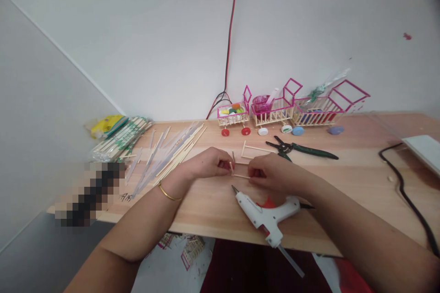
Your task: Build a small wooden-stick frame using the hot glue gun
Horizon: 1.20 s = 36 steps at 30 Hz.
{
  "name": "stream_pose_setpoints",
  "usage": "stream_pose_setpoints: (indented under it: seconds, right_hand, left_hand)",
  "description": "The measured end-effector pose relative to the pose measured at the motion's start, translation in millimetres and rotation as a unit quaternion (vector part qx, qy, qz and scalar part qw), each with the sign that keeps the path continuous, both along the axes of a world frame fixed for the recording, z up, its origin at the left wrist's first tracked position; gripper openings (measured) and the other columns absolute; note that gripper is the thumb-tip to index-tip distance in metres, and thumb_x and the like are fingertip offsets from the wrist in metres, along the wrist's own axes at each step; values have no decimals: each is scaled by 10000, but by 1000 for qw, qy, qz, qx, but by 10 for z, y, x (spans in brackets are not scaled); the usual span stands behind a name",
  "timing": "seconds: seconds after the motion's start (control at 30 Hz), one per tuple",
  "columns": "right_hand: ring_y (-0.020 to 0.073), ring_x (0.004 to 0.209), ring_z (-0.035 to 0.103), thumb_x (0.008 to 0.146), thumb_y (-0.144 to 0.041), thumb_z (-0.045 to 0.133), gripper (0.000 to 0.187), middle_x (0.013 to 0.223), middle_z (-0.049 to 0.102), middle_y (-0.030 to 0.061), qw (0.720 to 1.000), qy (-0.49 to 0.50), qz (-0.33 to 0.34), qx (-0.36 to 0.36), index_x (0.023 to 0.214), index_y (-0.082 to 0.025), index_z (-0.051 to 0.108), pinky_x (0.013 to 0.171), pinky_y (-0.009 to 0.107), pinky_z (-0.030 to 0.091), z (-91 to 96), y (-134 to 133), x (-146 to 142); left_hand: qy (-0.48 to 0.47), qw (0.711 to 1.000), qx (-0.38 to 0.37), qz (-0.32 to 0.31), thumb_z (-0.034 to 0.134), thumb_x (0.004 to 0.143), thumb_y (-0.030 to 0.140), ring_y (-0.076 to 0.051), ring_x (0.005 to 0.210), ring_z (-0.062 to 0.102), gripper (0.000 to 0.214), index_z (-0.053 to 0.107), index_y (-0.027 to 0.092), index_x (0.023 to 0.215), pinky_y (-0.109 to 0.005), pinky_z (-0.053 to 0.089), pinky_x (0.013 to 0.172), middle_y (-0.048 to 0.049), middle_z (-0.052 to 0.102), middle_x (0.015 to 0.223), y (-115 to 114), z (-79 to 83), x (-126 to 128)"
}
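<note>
My left hand (212,163) is closed in a pinch at the left end of a small frame of pale wooden sticks (241,176), beside its short upright pieces. Round the right end of the same frame, my right hand (272,171) has its fingers bent and pressed together, hiding that end. Just in front of both hands lies a white hot glue gun (268,215) with a red trigger, its nozzle pointing toward the frame. Behind my hands, another stick frame (257,147) rests on the table, next to green-handled pliers (309,150).
Several miniature stick carts (273,116) with pink edging and bottle-cap wheels line the wall. Loose sticks (182,151) and clear glue sticks spread at left, near a bag of sticks (122,137). A black cable (402,187) runs along the right. The glue gun overhangs the table's front edge.
</note>
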State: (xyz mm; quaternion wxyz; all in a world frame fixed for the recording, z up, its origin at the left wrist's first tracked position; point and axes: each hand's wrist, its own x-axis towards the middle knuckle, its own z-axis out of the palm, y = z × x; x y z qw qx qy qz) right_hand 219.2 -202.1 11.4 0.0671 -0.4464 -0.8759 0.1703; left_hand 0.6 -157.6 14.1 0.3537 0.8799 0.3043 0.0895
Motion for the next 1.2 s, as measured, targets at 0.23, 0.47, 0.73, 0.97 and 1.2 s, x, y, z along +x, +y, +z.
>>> stream_pose_setpoints:
  seconds: [0.23, 0.47, 0.73, 0.97, 1.2]
  right_hand:
    - [142, 638, 517, 741, -235, 500, 146, 707, 640, 40, 1000, -3, 6, 2, 710, -181, 632, 573, 233, 320, -2, 0, -21]
    - [143, 618, 524, 761, -260, 487, 185, 693, 644, 47, 1000, -8, -13, 17, 712, -181, 647, 551, 232, 312, -36, -1, -50]
    - [143, 617, 522, 764, -263, 484, 185, 692, 646, 41, 1000, -4, -15, 19, 712, -189, 645, 551, 232, 311, -51, 4, -43]
    - [137, 618, 517, 763, -261, 487, 179, 694, 639, 36, 1000, 2, -10, 14, 717, -193, 646, 547, 227, 312, -58, 10, -37]
    - [134, 607, 507, 752, -264, 497, 165, 688, 631, 32, 1000, 12, -12, 5, 713, -190, 640, 532, 227, 300, -53, 16, -40]
  left_hand:
    - [15, 1000, -4, -5, 569, 721, 172, -81, 630, 499, 193, 647, 106, 884, -167, 367, 562, -26, 613, 763, 33, -11, -26]
    - [20, 998, 44, 41, 553, 713, 148, -79, 619, 478, 188, 654, 108, 867, -167, 359, 564, -15, 587, 714, 63, -12, -43]
    - [29, 994, 81, 62, 559, 703, 163, -79, 616, 476, 178, 654, 106, 842, -171, 356, 570, -8, 585, 700, 97, -59, -53]
    - [50, 997, 54, 11, 566, 697, 139, -86, 644, 513, 185, 692, 124, 832, -162, 372, 592, -26, 636, 757, 33, 10, -19]
    - [46, 998, 29, 36, 549, 720, 160, -94, 649, 534, 196, 706, 147, 837, -162, 374, 594, -20, 660, 756, 24, -71, 7]
